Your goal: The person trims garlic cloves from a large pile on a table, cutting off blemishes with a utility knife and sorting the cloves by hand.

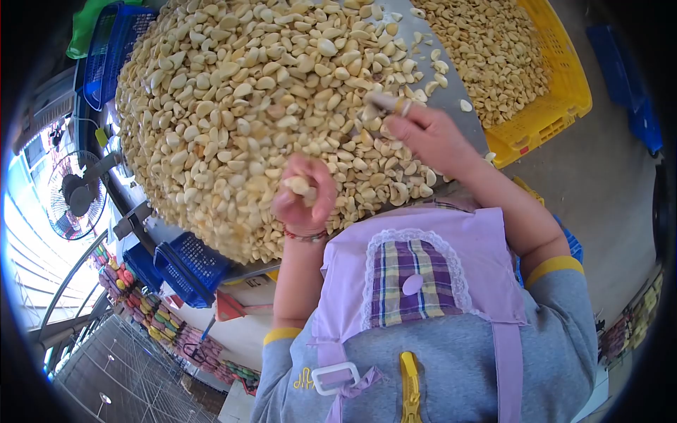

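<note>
A big heap of pale cream kernels point(218, 92) spreads over a metal table point(451, 92). Low over the near part of the heap, my left hand point(307, 196) has its fingers curled around a few kernels point(299, 185). To its right, my right hand point(430, 134) hovers at the heap's edge with the index finger stretched out and the thumb apart from it. That finger has a whitish wrap or cover and a band around it. Kernels lie just beyond the fingertips; I see none gripped between them. Part of the heap left of my left hand is blurred.
A yellow crate point(564, 99) full of similar kernels stands at the right. Blue baskets point(190, 264) hang by the table's left side, another blue basket point(106, 53) is farther up. A fan point(76, 194) stands at left. My lilac apron point(416, 218) touches the table edge.
</note>
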The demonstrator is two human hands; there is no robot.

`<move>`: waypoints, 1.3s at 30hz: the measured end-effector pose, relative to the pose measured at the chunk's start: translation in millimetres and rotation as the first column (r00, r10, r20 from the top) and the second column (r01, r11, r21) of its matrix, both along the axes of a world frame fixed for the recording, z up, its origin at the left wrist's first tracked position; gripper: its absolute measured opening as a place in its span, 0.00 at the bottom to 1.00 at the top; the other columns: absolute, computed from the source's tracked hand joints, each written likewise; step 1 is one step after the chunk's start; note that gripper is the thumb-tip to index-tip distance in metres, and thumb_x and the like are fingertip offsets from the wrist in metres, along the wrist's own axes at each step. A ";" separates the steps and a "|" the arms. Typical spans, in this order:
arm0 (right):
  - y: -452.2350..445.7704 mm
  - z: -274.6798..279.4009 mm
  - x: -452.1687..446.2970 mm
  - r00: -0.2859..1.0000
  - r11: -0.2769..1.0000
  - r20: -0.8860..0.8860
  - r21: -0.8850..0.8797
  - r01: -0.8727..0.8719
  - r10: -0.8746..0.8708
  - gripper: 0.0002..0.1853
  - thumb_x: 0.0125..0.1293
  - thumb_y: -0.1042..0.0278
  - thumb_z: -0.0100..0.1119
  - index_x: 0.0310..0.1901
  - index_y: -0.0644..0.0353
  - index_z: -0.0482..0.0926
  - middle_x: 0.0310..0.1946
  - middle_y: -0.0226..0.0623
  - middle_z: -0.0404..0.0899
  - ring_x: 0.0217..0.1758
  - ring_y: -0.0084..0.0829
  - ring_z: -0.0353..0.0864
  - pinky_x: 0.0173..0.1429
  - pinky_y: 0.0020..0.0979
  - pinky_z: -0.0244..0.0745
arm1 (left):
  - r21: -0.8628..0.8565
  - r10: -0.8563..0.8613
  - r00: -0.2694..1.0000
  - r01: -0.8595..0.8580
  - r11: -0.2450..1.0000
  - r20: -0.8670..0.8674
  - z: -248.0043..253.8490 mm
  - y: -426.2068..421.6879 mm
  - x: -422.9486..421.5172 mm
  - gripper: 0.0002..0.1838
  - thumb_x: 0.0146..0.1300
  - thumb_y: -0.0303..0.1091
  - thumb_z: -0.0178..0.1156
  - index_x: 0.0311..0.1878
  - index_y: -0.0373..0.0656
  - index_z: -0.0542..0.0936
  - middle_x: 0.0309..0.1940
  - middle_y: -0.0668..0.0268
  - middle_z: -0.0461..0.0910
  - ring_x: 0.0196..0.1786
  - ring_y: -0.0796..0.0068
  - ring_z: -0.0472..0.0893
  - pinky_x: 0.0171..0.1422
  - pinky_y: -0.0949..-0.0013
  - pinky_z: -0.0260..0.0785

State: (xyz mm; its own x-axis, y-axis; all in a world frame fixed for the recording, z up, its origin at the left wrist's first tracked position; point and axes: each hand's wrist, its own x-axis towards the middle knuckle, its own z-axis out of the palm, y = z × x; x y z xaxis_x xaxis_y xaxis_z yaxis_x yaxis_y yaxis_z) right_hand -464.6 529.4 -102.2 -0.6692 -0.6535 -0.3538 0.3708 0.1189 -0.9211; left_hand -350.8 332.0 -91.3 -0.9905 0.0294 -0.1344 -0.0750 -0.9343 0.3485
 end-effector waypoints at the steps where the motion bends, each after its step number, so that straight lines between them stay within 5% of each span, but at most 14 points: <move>1: 2.1 -1.1 -4.0 0.996 0.998 0.058 0.012 0.062 -0.062 0.20 0.68 0.62 0.50 0.61 0.52 0.70 0.27 0.20 0.70 0.26 0.10 0.63 0.29 0.15 0.61 | -0.112 0.065 0.997 -0.061 0.992 0.036 4.5 -6.5 2.4 0.13 0.58 0.27 0.55 0.47 0.41 0.72 0.25 0.66 0.74 0.22 0.80 0.70 0.19 0.80 0.61; 3: 9.7 6.0 -12.4 0.958 0.988 0.246 0.059 0.140 -0.150 0.20 0.68 0.61 0.50 0.61 0.50 0.70 0.24 0.18 0.67 0.24 0.09 0.61 0.27 0.14 0.59 | -0.626 0.086 0.985 0.026 0.780 0.147 10.5 -15.1 5.4 0.11 0.57 0.27 0.56 0.45 0.40 0.76 0.28 0.65 0.77 0.26 0.79 0.74 0.25 0.79 0.66; 5: 6.9 3.8 -12.8 0.964 0.986 0.209 0.059 0.158 -0.167 0.20 0.68 0.60 0.51 0.61 0.51 0.70 0.22 0.17 0.63 0.22 0.09 0.60 0.24 0.14 0.58 | -0.951 0.104 0.946 0.310 -0.009 0.307 11.1 -18.4 0.1 0.09 0.57 0.28 0.58 0.41 0.40 0.79 0.31 0.65 0.78 0.29 0.78 0.76 0.30 0.78 0.69; 10: 2.2 -3.8 -8.1 0.987 0.993 0.121 0.064 0.102 -0.109 0.21 0.69 0.59 0.50 0.61 0.52 0.69 0.23 0.17 0.64 0.22 0.09 0.60 0.24 0.14 0.59 | -0.549 -0.054 0.877 0.250 -0.798 0.478 -10.9 8.7 -10.8 0.10 0.54 0.34 0.62 0.39 0.44 0.81 0.33 0.60 0.79 0.34 0.61 0.80 0.36 0.66 0.72; 13: 1.0 -0.2 -4.7 0.965 0.985 0.198 0.022 0.170 -0.171 0.20 0.67 0.61 0.54 0.58 0.54 0.73 0.20 0.14 0.63 0.23 0.09 0.57 0.26 0.15 0.54 | -0.501 -0.085 0.904 0.153 -0.852 0.420 -24.2 15.0 -13.7 0.08 0.56 0.34 0.61 0.37 0.43 0.80 0.27 0.61 0.77 0.31 0.64 0.79 0.33 0.66 0.71; 17: 8.2 1.4 -5.7 0.991 0.995 0.096 0.059 0.085 -0.090 0.21 0.66 0.60 0.54 0.59 0.55 0.71 0.21 0.15 0.64 0.23 0.09 0.59 0.26 0.15 0.55 | -0.936 -0.074 0.950 0.284 -0.207 0.304 -26.9 -10.0 -26.6 0.07 0.60 0.33 0.58 0.37 0.40 0.77 0.21 0.67 0.74 0.21 0.76 0.73 0.24 0.74 0.63; 19: 12.1 -0.5 -3.8 0.998 0.998 0.070 0.069 0.000 -0.005 0.23 0.67 0.58 0.54 0.61 0.54 0.69 0.22 0.17 0.66 0.22 0.08 0.61 0.25 0.14 0.58 | -0.736 0.038 0.766 0.601 0.311 0.642 -5.2 -11.5 -25.9 0.08 0.61 0.33 0.58 0.37 0.38 0.75 0.21 0.71 0.74 0.20 0.81 0.70 0.22 0.79 0.60; 21: 9.3 2.0 -1.1 0.999 0.999 -0.014 0.017 -0.042 0.043 0.23 0.66 0.59 0.55 0.61 0.55 0.69 0.24 0.19 0.69 0.25 0.10 0.62 0.29 0.17 0.60 | -0.633 -0.036 0.797 0.505 0.587 0.603 5.5 -9.9 -22.6 0.06 0.61 0.31 0.58 0.36 0.40 0.74 0.21 0.73 0.72 0.20 0.87 0.67 0.22 0.83 0.56; 27: 6.2 14.8 -1.6 0.893 0.893 -0.045 0.071 -0.445 0.448 0.25 0.65 0.63 0.55 0.62 0.57 0.66 0.32 0.28 0.73 0.33 0.17 0.67 0.40 0.21 0.66 | -0.392 -0.091 0.926 0.243 0.888 0.367 -9.5 7.8 -11.6 0.07 0.58 0.31 0.60 0.34 0.41 0.71 0.22 0.69 0.73 0.20 0.85 0.67 0.21 0.83 0.56; 29: -2.1 -3.2 10.3 0.901 0.945 -0.358 -0.120 -0.306 0.246 0.23 0.65 0.64 0.54 0.61 0.56 0.69 0.31 0.29 0.74 0.33 0.19 0.70 0.40 0.23 0.68 | -0.352 -0.070 0.950 0.181 0.918 0.306 -7.3 16.9 -7.5 0.09 0.57 0.33 0.61 0.34 0.42 0.71 0.24 0.68 0.73 0.20 0.83 0.68 0.20 0.83 0.57; 30: -1.7 -6.0 11.0 0.897 0.955 -0.368 -0.073 -0.289 0.243 0.22 0.65 0.64 0.54 0.61 0.56 0.69 0.30 0.29 0.75 0.32 0.20 0.70 0.39 0.24 0.68 | 0.031 -0.259 0.966 0.258 0.966 0.023 -13.8 4.5 -0.8 0.10 0.55 0.35 0.62 0.32 0.43 0.70 0.26 0.65 0.74 0.24 0.80 0.71 0.20 0.83 0.59; 32: 0.2 -4.0 5.4 0.946 0.957 -0.186 0.170 -0.235 0.265 0.20 0.66 0.63 0.54 0.59 0.54 0.72 0.28 0.25 0.76 0.27 0.16 0.69 0.33 0.21 0.67 | -0.014 -0.084 0.996 0.084 0.996 0.043 7.2 -4.3 1.2 0.08 0.56 0.35 0.60 0.33 0.44 0.71 0.27 0.63 0.74 0.25 0.78 0.72 0.21 0.82 0.61; 36: 5.7 1.1 -8.0 0.990 0.992 0.062 0.031 0.122 -0.124 0.19 0.67 0.60 0.53 0.59 0.50 0.73 0.22 0.15 0.67 0.21 0.07 0.58 0.24 0.13 0.54 | -0.485 0.207 0.976 -0.151 0.861 0.064 11.8 -39.4 18.7 0.08 0.57 0.33 0.60 0.39 0.44 0.75 0.26 0.64 0.75 0.26 0.75 0.74 0.23 0.77 0.66; 39: 5.6 1.4 -8.2 0.997 0.996 0.031 0.061 0.063 -0.065 0.19 0.66 0.62 0.54 0.58 0.55 0.73 0.23 0.15 0.67 0.24 0.09 0.58 0.27 0.15 0.55 | -0.932 0.023 0.958 0.282 -0.227 0.285 4.9 -35.7 25.0 0.11 0.56 0.34 0.63 0.42 0.45 0.78 0.25 0.66 0.75 0.26 0.72 0.75 0.26 0.71 0.68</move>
State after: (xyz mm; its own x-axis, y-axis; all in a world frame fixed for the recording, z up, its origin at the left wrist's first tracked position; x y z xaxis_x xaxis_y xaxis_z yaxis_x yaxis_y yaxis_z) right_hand -472.8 535.0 -100.8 -0.6964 -0.5864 -0.4137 0.4097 0.1484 -0.9001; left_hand -325.8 296.2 -86.4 -0.9467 -0.1607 -0.2793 -0.3209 0.5494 0.7715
